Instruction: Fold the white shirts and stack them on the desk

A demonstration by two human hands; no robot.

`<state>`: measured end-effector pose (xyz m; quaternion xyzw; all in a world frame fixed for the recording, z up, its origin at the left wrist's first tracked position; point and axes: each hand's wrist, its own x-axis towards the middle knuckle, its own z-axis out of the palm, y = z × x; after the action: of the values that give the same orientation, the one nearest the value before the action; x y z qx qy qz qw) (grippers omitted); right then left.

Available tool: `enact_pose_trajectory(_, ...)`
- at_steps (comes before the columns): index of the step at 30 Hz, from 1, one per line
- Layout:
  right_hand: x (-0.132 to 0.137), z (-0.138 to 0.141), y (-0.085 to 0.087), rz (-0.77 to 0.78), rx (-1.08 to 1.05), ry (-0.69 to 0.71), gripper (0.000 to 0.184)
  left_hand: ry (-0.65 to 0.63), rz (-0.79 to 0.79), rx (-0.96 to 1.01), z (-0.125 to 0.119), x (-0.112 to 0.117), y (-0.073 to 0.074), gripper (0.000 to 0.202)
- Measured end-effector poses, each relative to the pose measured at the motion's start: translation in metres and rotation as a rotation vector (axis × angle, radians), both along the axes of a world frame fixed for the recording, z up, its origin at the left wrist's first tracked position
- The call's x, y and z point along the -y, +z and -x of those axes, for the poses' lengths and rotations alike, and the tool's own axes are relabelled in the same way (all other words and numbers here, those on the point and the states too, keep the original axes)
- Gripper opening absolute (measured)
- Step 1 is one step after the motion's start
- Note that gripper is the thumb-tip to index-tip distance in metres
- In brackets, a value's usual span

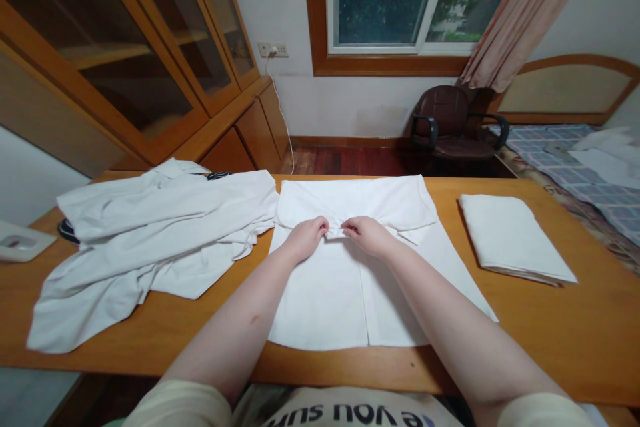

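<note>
A white shirt (pixel 350 280) lies flat in front of me on the wooden table (pixel 575 333), its sides folded inward so they meet along a centre line. My left hand (pixel 306 237) and my right hand (pixel 367 233) sit close together near the shirt's upper middle. Both are closed, pinching a small fold of the white cloth between them. The top part of the shirt (pixel 350 200) spreads out beyond my hands toward the table's far edge.
A heap of unfolded white garments (pixel 150 240) covers the table's left side. A neatly folded white garment (pixel 515 237) lies at the right. A white device (pixel 20 240) sits at the far left edge. Behind stand a cabinet (pixel 125 60), a dark armchair (pixel 450 127) and a bed (pixel 575 167).
</note>
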<state>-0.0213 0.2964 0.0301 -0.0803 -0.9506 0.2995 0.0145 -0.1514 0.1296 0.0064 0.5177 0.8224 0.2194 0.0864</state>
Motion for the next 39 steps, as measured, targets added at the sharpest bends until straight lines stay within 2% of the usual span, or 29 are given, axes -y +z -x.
enact_pose_trajectory(3, 0.003, 0.008, -0.006, 0.021, 0.044, 0.0, 0.019, -0.003, 0.004, -0.015, -0.002, 0.0, 0.001, 0.019)
enact_pose_trajectory(8, 0.001, 0.011, -0.011, 0.048, 0.046, -0.039, 0.021, -0.14, -0.024, 0.036, -0.003, 0.0, 0.01, 0.021)
enact_pose_trajectory(16, -0.003, 0.018, -0.014, 0.058, 0.051, -0.067, 0.017, -0.088, 0.023, 0.09, -0.002, -0.001, 0.007, 0.017)
enact_pose_trajectory(23, -0.004, 0.019, -0.01, 0.066, 0.09, -0.081, 0.02, -0.166, -0.002, 0.081, -0.002, 0.0, 0.009, 0.017)
enact_pose_trajectory(27, -0.004, 0.019, -0.012, 0.026, 0.093, -0.097, 0.023, -0.082, -0.011, 0.03, -0.005, -0.003, 0.003, 0.015)
enact_pose_trajectory(31, -0.001, 0.017, -0.014, -0.047, 0.094, -0.106, 0.022, -0.011, -0.059, 0.054, -0.006, -0.004, 0.001, 0.021)
enact_pose_trajectory(35, -0.001, 0.009, -0.011, -0.155, 0.098, -0.134, 0.022, -0.064, -0.076, -0.012, -0.002, 0.0, 0.005, 0.02)
enact_pose_trajectory(39, -0.015, -0.005, -0.003, -0.231, 0.105, -0.151, 0.024, -0.193, -0.043, -0.137, -0.002, 0.004, 0.01, 0.018)
